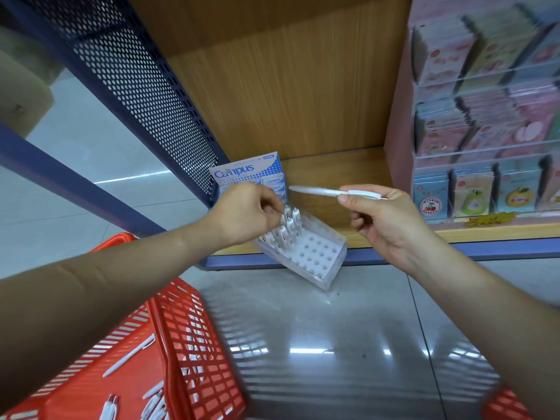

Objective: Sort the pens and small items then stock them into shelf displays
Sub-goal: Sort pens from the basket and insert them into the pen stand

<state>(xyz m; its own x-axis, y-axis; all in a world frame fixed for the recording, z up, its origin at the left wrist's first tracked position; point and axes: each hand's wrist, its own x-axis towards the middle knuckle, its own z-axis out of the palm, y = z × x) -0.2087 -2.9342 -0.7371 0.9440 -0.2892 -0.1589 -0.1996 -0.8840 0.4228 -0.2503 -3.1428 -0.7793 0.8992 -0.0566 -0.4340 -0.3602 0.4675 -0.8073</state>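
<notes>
Smooth white pen (321,191) held level, tip toward 9 o'clock.
Red lattice basket (194,344) at 7 o'clock; right hand (385,225) pinches the pen's clip end; left hand (245,213), at its 9 o'clock, pinches standing pens (288,228) in a clear, hole-gridded holder (315,256).

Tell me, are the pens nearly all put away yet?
Not yet. A few standing pens fill one end of the holed tray; most holes are empty. The left hand pinches one of those, the right hand holds another white pen. More loose pens wait in the red basket.
</notes>
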